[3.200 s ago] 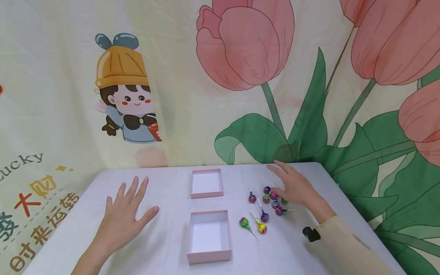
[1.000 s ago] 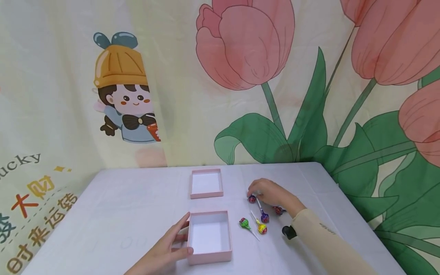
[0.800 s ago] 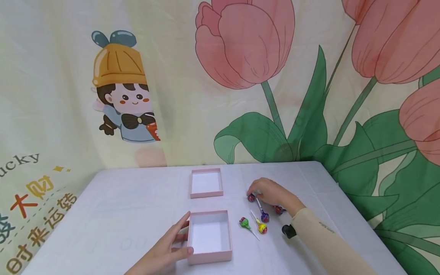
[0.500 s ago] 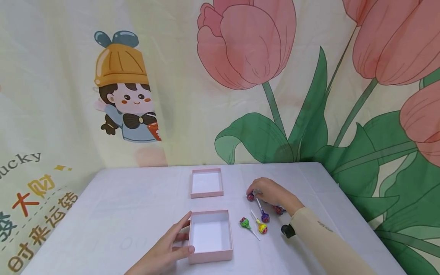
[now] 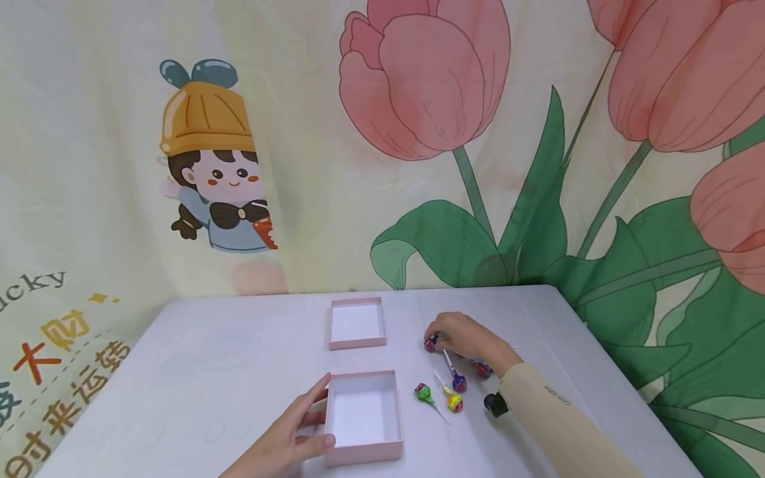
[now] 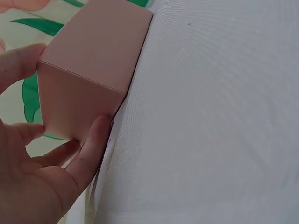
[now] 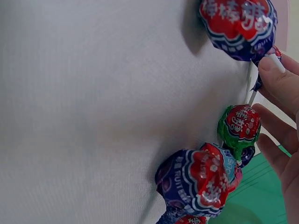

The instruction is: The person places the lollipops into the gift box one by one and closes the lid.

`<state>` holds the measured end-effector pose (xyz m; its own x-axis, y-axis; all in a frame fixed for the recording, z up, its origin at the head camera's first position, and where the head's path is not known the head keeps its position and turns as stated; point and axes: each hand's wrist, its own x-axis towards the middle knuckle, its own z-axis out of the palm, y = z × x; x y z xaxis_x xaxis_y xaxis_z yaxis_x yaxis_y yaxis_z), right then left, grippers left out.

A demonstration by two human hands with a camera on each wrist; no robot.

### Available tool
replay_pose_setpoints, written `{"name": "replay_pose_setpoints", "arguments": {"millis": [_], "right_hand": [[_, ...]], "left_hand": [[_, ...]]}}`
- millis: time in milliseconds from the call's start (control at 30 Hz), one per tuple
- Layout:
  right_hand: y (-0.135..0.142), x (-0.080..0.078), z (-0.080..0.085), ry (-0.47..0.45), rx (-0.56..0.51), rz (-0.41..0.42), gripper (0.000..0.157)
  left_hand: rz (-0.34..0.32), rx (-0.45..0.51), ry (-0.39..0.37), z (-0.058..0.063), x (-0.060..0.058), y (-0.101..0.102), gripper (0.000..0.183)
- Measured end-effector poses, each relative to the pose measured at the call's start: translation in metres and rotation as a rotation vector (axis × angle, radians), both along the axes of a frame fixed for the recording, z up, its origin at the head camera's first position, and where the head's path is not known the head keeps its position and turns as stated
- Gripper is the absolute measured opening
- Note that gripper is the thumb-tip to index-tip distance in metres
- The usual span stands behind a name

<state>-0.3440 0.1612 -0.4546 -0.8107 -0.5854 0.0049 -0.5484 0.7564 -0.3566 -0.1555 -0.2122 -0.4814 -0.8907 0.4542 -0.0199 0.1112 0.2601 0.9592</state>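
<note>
My left hand (image 5: 293,428) holds the left side of the nearer pink box (image 5: 364,453), its thumb at the front corner. In the left wrist view, fingers and thumb spread over the outer walls of that box (image 6: 93,51). My right hand (image 5: 469,335) pinches a purple-and-red lollipop (image 5: 431,343) at the far left of the candy group. In the right wrist view, the thumb lies against its wrapper (image 7: 277,52). Closer to that camera are a purple lollipop (image 7: 238,28), a green one (image 7: 239,126) and a grape-printed one (image 7: 194,182). My right hand hides several lollipops from the head view.
A shallower pink box (image 5: 357,344) lies farther back. Right of the near box lie a green lollipop (image 5: 424,393), a yellow one (image 5: 454,401) and a purple one (image 5: 458,383). Another lollipop (image 5: 481,368) sits under my right wrist. A printed curtain (image 5: 317,166) hangs behind the table.
From being spread over the table, my left hand has come to the near box. My right hand has lowered onto the far-left lollipop, which has since shifted slightly left.
</note>
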Motion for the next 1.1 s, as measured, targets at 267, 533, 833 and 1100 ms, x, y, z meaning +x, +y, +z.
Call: {"name": "replay_pose_setpoints", "arguments": {"millis": [267,533,833,1100], "right_hand": [[0.002,-0.003,-0.004,-0.018,-0.033,-0.006,0.022],[-0.001,-0.005,-0.004,-0.020,-0.040,0.000,0.019],[-0.002,-0.005,-0.001,-0.007,-0.025,0.025,0.021],[-0.008,-0.002,0.004,-0.031,-0.008,0.038,0.021]], "left_hand": [[-0.009,0.000,0.019,0.003,0.000,0.001,0.090],[-0.008,-0.001,0.021,0.005,0.001,0.000,0.090],[-0.009,0.005,0.038,0.004,0.001,0.002,0.088],[-0.012,-0.014,0.053,0.003,0.000,0.001,0.088]]}}
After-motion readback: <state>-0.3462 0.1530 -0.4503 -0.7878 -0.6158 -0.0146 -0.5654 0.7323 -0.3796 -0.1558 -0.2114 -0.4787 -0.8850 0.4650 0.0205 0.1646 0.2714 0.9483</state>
